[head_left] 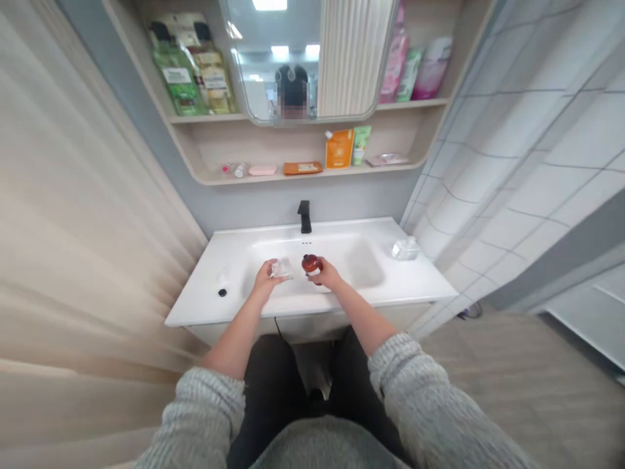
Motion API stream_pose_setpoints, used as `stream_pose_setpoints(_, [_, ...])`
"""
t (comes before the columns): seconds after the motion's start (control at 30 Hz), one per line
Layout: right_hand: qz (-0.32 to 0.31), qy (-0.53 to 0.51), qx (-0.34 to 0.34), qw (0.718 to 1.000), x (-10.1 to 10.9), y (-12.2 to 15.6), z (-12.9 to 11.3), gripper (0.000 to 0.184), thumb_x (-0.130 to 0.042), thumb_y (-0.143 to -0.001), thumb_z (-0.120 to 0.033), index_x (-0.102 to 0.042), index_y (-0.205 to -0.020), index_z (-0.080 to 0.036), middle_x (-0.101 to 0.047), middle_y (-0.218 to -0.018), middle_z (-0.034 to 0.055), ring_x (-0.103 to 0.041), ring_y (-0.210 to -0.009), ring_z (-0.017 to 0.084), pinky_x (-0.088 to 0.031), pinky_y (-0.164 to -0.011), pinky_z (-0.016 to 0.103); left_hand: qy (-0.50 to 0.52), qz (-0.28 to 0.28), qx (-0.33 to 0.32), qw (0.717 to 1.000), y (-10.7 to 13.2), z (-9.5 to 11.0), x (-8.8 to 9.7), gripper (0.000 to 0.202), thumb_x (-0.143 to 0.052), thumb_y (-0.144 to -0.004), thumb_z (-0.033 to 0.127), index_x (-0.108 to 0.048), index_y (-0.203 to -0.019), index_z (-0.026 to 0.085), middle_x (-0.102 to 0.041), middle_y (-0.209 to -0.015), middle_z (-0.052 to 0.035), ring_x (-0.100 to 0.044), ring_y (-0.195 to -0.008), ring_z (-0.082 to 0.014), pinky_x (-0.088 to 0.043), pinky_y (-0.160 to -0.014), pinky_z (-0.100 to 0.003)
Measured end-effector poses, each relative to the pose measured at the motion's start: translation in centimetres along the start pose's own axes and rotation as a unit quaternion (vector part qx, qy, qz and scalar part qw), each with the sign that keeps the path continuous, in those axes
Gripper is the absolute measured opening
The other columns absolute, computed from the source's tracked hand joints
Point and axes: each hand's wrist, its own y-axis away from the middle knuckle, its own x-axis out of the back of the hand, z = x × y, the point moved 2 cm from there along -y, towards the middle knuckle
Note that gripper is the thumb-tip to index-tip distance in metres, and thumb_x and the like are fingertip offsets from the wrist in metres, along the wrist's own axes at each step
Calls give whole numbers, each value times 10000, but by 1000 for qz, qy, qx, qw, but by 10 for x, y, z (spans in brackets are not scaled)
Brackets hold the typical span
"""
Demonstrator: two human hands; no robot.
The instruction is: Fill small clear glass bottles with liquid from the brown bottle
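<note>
Holding one thing in each hand, the person faces the black faucet point(305, 218) in the head view. The left hand point(264, 280) has its grip closed around a clear container point(282, 268), forward-left of the faucet on the person's side. The right hand point(328, 275) grips a brown bottle point(311, 264), almost directly in front of the faucet. Both pickups look done; the two pieces are near but apart, and neither is set down. The container's contents cannot be made out. Well right of the faucet, a transparent object point(405, 249) sits untouched on the counter point(430, 283).
</note>
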Motion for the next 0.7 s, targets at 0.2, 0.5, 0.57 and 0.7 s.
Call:
stream_pose_setpoints(0.2, [-10, 26, 36, 999, 3, 4, 8, 728, -960, -679, -270, -665, -1344, -255, -845, -1179, 71, -798, -978, 273, -669, -870, 409, 23, -12, 8, 1000, -4, -5, 3, 811, -1046, -489, 296, -725, -1231, 242, -757, -1192, -70, -722, -1145, -299, -595, -1082, -507])
stream_pose_setpoints(0.5, [-27, 149, 90, 984, -2, 3, 5, 817, -1004, -654, -308, -679, -1401, -248, -838, -1282, 94, -796, -1133, 324, -606, -1050, 478, 8, -17, 3, 1000, -4, 0, -1, 754, -1032, -460, 257, -738, -1155, 231, -773, -1133, -46, -733, -1099, -284, -589, -1055, -455])
stream_pose_setpoints(0.57, [-29, 162, 91, 982, -2, 4, 4, 809, -1000, -674, -321, -673, -1410, -255, -839, -1278, 87, -796, -1126, 318, -604, -1038, 464, 4, -13, -1, 1000, -3, 1, -1, 762, -1033, -459, 256, -743, -1163, 234, -771, -1148, -48, -733, -1105, -285, -591, -1049, -448])
stream_pose_setpoints(0.7, [-19, 183, 91, 979, -2, 7, 2, 768, -992, -701, -347, -676, -1396, -258, -841, -1208, 70, -794, -1045, 301, -605, -976, 430, -5, -20, 2, 1000, -1, 3, 0, 775, -1039, -472, 273, -756, -1193, 244, -767, -1218, -65, -727, -1110, -285, -602, -1022, -437])
